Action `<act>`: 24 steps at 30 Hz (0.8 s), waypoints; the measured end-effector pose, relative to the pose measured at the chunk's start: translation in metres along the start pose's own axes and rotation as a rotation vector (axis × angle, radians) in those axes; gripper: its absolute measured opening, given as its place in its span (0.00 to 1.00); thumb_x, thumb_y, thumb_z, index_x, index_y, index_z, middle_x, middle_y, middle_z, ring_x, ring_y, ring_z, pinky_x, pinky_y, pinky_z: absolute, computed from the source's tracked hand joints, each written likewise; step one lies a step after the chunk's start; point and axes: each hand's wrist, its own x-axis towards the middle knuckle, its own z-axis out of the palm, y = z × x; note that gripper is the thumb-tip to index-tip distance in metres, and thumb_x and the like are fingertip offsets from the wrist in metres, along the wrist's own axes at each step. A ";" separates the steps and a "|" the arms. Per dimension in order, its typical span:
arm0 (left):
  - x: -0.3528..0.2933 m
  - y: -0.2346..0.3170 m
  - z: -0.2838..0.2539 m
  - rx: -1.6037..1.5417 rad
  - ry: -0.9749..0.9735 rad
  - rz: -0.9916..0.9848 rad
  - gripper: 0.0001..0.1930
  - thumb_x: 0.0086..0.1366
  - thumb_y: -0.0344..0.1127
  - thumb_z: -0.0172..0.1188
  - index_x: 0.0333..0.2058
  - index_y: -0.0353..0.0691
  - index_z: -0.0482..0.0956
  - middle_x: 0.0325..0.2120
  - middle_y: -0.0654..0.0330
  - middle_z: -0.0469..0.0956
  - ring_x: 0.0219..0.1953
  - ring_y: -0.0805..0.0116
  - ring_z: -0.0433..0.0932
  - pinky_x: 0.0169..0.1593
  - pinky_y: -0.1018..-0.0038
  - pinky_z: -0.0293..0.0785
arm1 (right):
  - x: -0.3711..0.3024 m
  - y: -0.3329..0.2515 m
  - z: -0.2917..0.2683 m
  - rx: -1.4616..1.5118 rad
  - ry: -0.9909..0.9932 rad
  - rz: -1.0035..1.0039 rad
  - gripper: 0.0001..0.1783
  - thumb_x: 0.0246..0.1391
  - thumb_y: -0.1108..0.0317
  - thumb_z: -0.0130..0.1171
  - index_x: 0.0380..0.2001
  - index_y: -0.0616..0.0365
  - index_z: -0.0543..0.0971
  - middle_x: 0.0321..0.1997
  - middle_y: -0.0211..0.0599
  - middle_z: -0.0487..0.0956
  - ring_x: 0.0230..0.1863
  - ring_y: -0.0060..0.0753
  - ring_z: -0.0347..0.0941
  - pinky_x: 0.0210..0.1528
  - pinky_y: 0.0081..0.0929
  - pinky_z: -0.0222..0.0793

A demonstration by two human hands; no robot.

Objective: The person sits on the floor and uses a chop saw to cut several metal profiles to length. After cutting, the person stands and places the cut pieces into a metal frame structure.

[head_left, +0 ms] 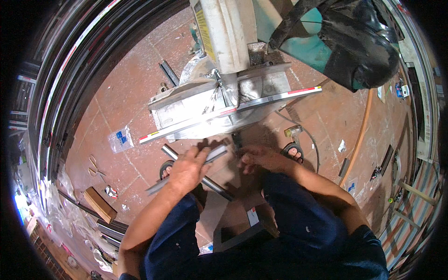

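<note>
My left hand (189,169) pinches a short silver aluminium strip (215,153), long axis pointing right | my right hand (259,158) curled just beside, empty.

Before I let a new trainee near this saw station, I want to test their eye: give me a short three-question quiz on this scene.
1. True or false: the long metal strip lies across the saw table.
2. What does the left hand grip? A) scissors B) a short metal profile piece C) a wooden block
3. Fill in: the right hand is low, near the saw's ____ edge, with nothing clearly in it.

Key: 1 true. 2 B, the short metal profile piece; the scissors and wooden block lie on the tiled floor. 3 front.
</note>
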 end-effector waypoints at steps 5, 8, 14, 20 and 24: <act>0.025 0.032 0.013 0.158 0.040 0.247 0.29 0.65 0.38 0.71 0.64 0.45 0.79 0.44 0.46 0.76 0.44 0.43 0.81 0.52 0.53 0.79 | 0.010 -0.006 0.017 0.366 0.136 0.018 0.20 0.75 0.59 0.61 0.60 0.61 0.79 0.54 0.40 0.84 0.51 0.29 0.82 0.52 0.32 0.82; 0.027 0.030 0.014 0.131 0.048 0.206 0.33 0.63 0.36 0.71 0.67 0.45 0.75 0.49 0.46 0.77 0.47 0.40 0.82 0.53 0.51 0.81 | 0.001 -0.028 0.001 0.396 0.240 -0.183 0.20 0.70 0.58 0.64 0.58 0.57 0.80 0.51 0.38 0.85 0.51 0.31 0.82 0.52 0.35 0.80; 0.013 0.014 0.004 0.075 -0.090 0.014 0.28 0.64 0.34 0.70 0.63 0.40 0.78 0.48 0.43 0.82 0.44 0.40 0.86 0.51 0.51 0.83 | -0.028 -0.039 -0.090 0.544 0.799 -0.301 0.15 0.73 0.57 0.61 0.55 0.52 0.77 0.43 0.35 0.84 0.36 0.31 0.85 0.40 0.36 0.82; 0.030 0.036 -0.003 -0.116 0.140 0.137 0.34 0.64 0.40 0.75 0.66 0.37 0.75 0.47 0.42 0.81 0.48 0.39 0.83 0.53 0.53 0.81 | -0.036 -0.031 -0.106 0.565 0.805 -0.605 0.18 0.73 0.57 0.63 0.57 0.53 0.72 0.36 0.35 0.83 0.27 0.29 0.83 0.23 0.22 0.77; 0.023 0.020 -0.015 -0.294 0.207 0.046 0.37 0.63 0.38 0.77 0.68 0.36 0.73 0.50 0.42 0.81 0.53 0.45 0.81 0.58 0.59 0.78 | -0.054 -0.036 -0.176 0.509 0.843 -0.605 0.14 0.74 0.59 0.62 0.54 0.52 0.73 0.33 0.33 0.83 0.23 0.29 0.83 0.21 0.21 0.75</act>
